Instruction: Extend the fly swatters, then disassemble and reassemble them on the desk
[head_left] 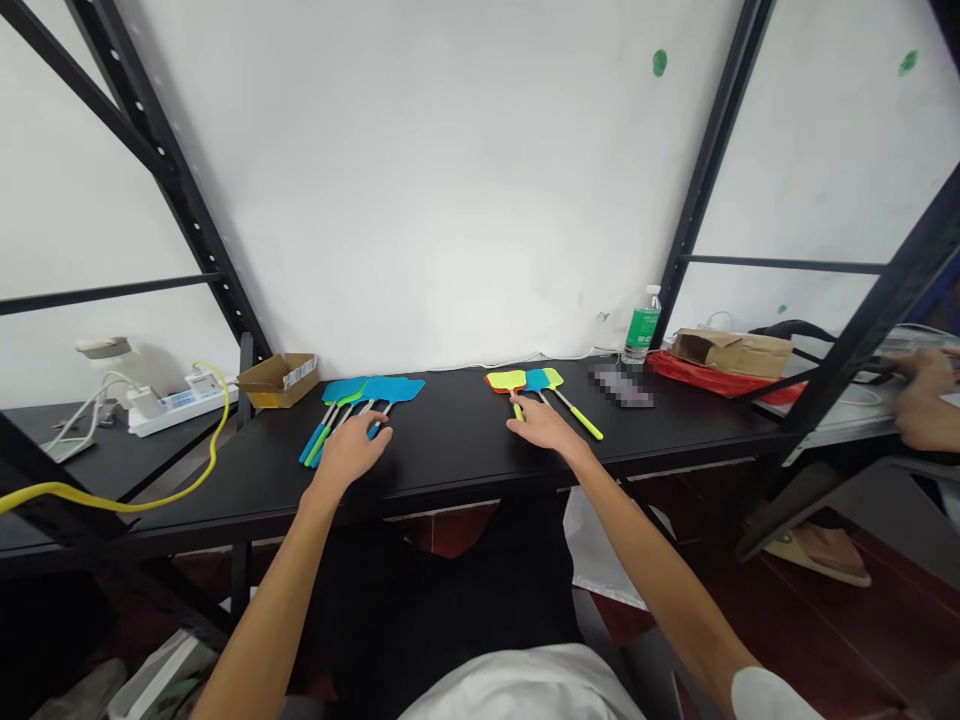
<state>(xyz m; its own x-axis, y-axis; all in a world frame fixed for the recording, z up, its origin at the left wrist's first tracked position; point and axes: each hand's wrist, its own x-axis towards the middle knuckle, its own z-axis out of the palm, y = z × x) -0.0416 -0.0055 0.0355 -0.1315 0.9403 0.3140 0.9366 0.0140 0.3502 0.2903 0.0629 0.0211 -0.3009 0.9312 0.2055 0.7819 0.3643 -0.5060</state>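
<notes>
On the left of the black table, several fly swatters with blue heads (386,388) lie fanned over one another, a green fly swatter (351,396) among them. My left hand (351,448) rests over their handles, thumb and fingers closed round the rightmost blue handle. To the right lies a smaller group: a yellow fly swatter (507,380) over a red-orange edge, a blue fly swatter (537,380), and another yellow fly swatter (576,412) with its handle toward me. The first yellow one's handle is between the fingers of my right hand (541,424), which partly hides the blue one's handle.
A small open cardboard box (277,382) stands at the table's left end, near a power strip (180,402) and yellow cable (214,450). Toward the right are a green-labelled bottle (643,328), a red bag (705,378) and brown packaging (731,352). Another person's hand (926,385) shows far right.
</notes>
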